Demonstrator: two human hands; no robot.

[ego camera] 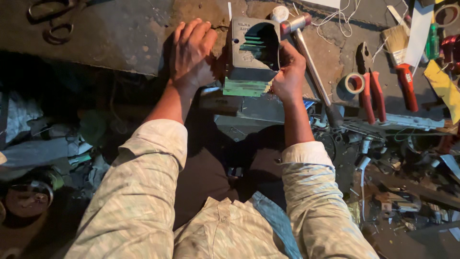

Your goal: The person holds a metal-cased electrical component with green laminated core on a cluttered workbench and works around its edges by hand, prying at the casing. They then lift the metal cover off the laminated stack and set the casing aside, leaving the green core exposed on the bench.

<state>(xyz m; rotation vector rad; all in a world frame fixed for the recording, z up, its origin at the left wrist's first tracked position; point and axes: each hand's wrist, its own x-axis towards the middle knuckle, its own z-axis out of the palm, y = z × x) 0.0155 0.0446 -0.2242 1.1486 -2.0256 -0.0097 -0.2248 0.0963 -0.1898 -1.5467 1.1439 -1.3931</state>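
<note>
A grey boxy metal housing (249, 50) with a dark opening and green layered parts inside stands at the near edge of a worn workbench (120, 33). My left hand (192, 53) presses flat against its left side, fingers together and pointing away from me. My right hand (289, 72) grips the housing's right side, thumb at the rim of the opening. Both sleeves are pale and patterned.
A hammer (311, 62) lies just right of the housing. Farther right lie a roll of tape (354, 83), red-handled pliers (371, 91) and a red-handled brush (401, 62). Scissors (52, 19) rest at the far left. Cluttered scrap fills the floor below.
</note>
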